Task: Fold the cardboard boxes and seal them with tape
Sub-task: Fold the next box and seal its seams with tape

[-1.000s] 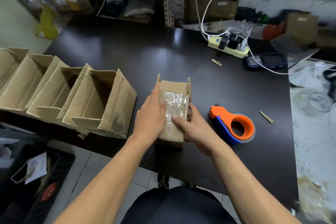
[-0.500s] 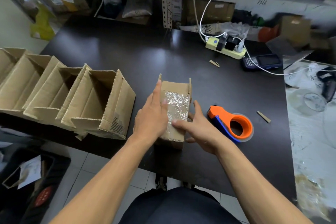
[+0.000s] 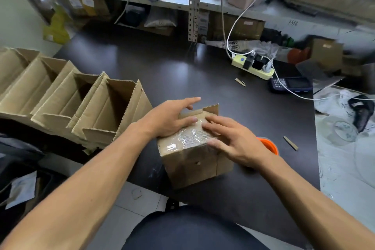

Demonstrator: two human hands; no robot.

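Small cardboard box [image 3: 192, 160] at table's [image 3: 166, 71] near edge, taped face up, wrinkled clear tape [image 3: 188, 138] across it. Left hand [image 3: 168, 119] flat on top at 9 o'clock, fingers straight, gripping nothing. Right hand [image 3: 233, 140] at 3 o'clock, fingers spread, pressing tape. Orange tape dispenser [image 3: 268, 146] mostly hidden behind right hand. Shelf contents at 12 o'clock blurred. Open boxes [image 3: 81, 107] at 9 o'clock, cut off.

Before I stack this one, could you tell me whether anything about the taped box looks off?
The clear tape on the small box is wrinkled rather than flat, where both hands press it. Otherwise nothing stands out.
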